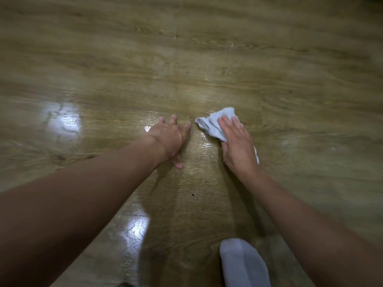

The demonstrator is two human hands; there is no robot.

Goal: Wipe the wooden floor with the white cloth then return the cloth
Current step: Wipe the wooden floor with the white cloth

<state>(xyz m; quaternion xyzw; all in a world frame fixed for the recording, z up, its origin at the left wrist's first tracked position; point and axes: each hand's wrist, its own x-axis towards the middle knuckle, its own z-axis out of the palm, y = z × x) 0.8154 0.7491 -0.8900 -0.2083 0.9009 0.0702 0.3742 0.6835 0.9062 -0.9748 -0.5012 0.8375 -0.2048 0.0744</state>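
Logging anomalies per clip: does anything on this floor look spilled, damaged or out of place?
Nothing alarming. The wooden floor has a wet sheen beside the white cloth under the right hand, consistent with wiping. A small dark speck lies lower in view; what it is cannot be told.

The floor is olive-brown with darker streaked wood grain and white glare patches. The cloth is white with a bluish tinge. The sock is white.

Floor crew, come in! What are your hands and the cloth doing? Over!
Right hand flat on white cloth, pressing it to wooden floor. Left hand spread on floor beside it. White sock behind hands, clear of cloth.
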